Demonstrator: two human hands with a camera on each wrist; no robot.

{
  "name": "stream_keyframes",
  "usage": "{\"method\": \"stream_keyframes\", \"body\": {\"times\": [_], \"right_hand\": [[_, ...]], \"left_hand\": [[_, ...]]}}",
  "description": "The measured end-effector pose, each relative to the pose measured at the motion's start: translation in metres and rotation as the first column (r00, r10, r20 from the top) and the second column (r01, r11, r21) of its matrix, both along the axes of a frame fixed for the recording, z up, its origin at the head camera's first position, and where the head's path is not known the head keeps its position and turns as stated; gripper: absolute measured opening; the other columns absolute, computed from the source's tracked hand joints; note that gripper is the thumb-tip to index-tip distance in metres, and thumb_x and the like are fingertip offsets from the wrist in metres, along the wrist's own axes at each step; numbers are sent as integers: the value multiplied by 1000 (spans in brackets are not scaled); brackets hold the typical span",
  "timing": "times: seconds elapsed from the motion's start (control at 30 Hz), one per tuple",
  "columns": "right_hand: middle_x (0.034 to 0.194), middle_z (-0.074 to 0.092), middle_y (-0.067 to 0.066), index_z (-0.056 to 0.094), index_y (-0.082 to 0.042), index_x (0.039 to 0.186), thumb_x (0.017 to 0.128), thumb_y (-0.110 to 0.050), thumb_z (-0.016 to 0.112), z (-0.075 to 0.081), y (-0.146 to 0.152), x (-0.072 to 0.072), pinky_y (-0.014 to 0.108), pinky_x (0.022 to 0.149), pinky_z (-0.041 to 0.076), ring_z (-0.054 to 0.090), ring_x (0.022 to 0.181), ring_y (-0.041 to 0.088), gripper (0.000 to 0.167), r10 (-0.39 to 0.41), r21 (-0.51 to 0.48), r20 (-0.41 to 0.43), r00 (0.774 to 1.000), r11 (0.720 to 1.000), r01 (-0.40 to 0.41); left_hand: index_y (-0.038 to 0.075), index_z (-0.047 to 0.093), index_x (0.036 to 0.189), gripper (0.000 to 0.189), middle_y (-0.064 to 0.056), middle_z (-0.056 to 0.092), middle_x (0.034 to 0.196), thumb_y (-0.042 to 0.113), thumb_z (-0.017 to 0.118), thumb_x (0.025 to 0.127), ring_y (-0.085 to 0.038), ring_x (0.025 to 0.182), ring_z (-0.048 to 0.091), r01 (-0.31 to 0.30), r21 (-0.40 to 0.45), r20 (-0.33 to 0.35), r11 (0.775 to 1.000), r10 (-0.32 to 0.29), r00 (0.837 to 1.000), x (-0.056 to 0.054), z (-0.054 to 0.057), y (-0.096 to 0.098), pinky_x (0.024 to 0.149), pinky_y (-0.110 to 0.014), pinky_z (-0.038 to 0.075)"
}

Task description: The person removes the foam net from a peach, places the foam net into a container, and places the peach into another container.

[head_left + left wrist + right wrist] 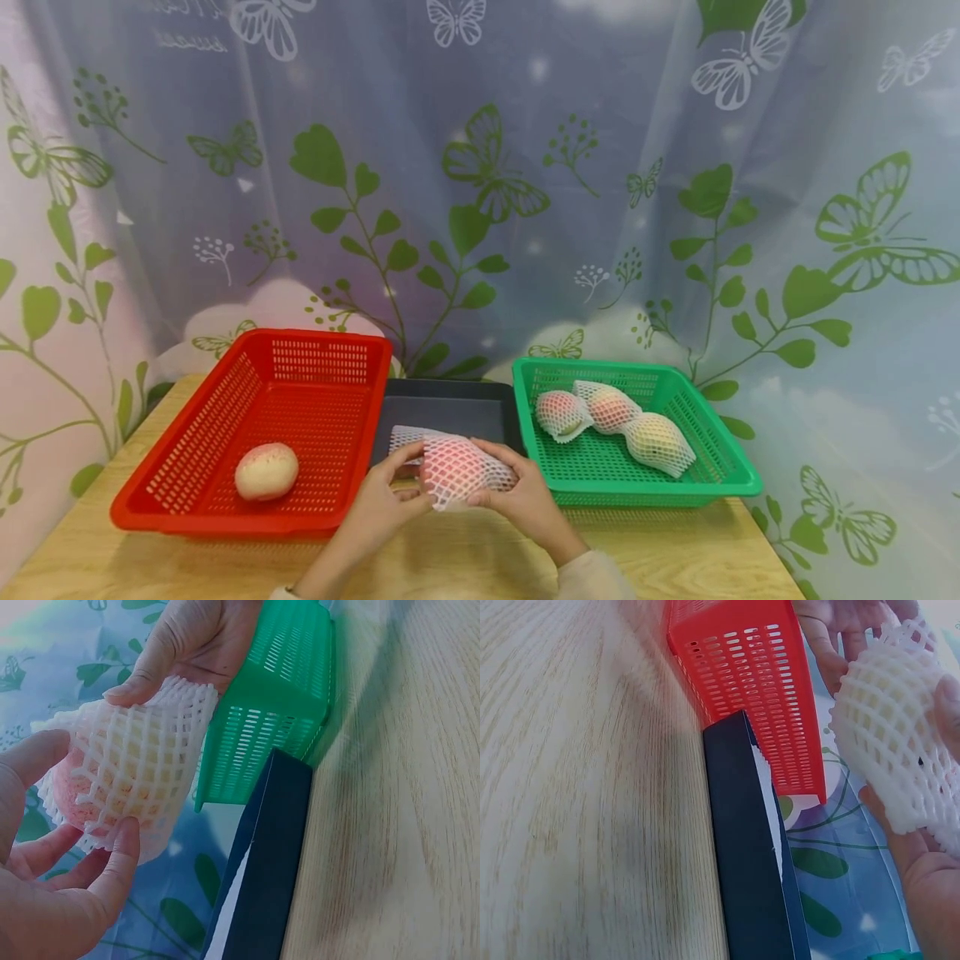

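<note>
I hold a pink and yellow fruit (pixel 452 468) in a white foam net (pixel 498 477) between both hands, over the near part of the dark tray (pixel 450 408). My left hand (pixel 386 493) is partly open, its fingers curved round the left end of the netted fruit – in the left wrist view the fingertips press the mesh from two sides. My right hand (pixel 531 493) grips the right end, thumb on the near side and fingers round the far side, where the net narrows. Another stretch of white netting shows just beyond my left fingers; I cannot tell whether it is a separate piece.

The tray sits on the wooden surface (pixel 457 558), between a red basket (pixel 322 433) on the left and a green basket (pixel 652 487) on the right. In the near part of the red one lies a bare fruit (pixel 267 472), cream with a pink blush. The green one holds three netted fruits: a pinkish one (pixel 561 414) on the left, a pink and yellow one (pixel 611 409) just beside it, and a yellow one (pixel 658 443) nearer and to the right. A curtain (pixel 585 250) printed with leaves and butterflies hangs at the far side.
</note>
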State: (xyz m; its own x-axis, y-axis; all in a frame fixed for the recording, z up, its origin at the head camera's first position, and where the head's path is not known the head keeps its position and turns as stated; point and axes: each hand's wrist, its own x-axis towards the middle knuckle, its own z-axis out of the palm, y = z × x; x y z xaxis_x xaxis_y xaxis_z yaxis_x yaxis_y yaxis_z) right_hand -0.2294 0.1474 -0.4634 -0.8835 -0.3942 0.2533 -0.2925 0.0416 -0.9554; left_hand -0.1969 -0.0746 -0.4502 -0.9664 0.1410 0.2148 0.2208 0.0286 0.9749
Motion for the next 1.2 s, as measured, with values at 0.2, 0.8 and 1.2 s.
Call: {"method": "stream_keyframes", "body": {"times": [0.2, 0.8, 1.2], "right_hand": [[125, 60, 20, 59, -3, 128, 74, -10, 82, -1, 0, 1, 25, 84, 53, 61, 103, 15, 59, -40, -14, -9, 999, 999, 39], [110, 70, 4, 69, -4, 110, 75, -9, 80, -2, -1, 3, 25, 77, 54, 64, 94, 14, 37, -100, -35, -3, 995, 994, 100], [103, 71, 13, 71, 2, 102, 77, -6, 78, 3, -2, 2, 22, 73, 54, 65, 89, 11, 28, -157, -29, -67, 985, 987, 156]], "left_hand": [[-5, 50, 133, 67, -25, 54, 127, -10, 72, 70, -33, 107, 57, -5, 30, 21, 1000, 5, 1000, -1, -2, 0, 81, -29, 56], [-6, 48, 134, 73, -21, 62, 114, -7, 74, 66, -22, 98, 57, 20, -10, 40, 1000, -20, 999, 2, -4, -4, 75, -25, 55], [-2, 52, 131, 69, -18, 64, 113, -5, 75, 66, -22, 100, 58, -21, 0, 27, 1000, 21, 999, 2, -6, -6, 79, -24, 54]]}}
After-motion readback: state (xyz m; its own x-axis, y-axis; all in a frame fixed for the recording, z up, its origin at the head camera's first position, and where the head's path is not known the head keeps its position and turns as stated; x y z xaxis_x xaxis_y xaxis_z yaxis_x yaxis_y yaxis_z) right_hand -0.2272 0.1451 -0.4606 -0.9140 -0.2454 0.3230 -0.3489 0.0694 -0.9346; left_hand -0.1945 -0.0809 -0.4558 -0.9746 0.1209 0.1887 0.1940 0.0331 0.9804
